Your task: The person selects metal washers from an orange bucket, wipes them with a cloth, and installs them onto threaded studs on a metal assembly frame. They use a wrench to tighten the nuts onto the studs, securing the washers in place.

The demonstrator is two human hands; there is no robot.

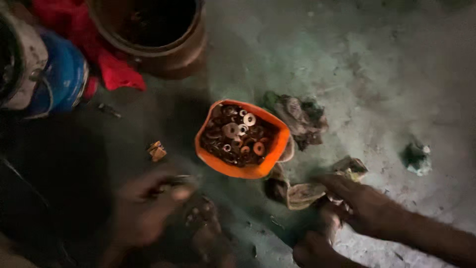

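left hand [144, 211]: fingers pinched on a small blurred piece, kind unclear | right hand [364, 206]: fingers spread loose, holding nothing, tips over crumpled scraps [302, 193] | tub [242, 139]: one, orange, just beyond both hands' fingertips, roughly half full of washers, too many to count | progress: washers lie collected in the tub; one piece in hand, outside it.

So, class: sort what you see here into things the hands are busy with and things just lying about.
In use:
left hand
right hand
orange tub of washers
crumpled wrappers

Lying about:
red cloth
brown bucket
blue can
dirty rag
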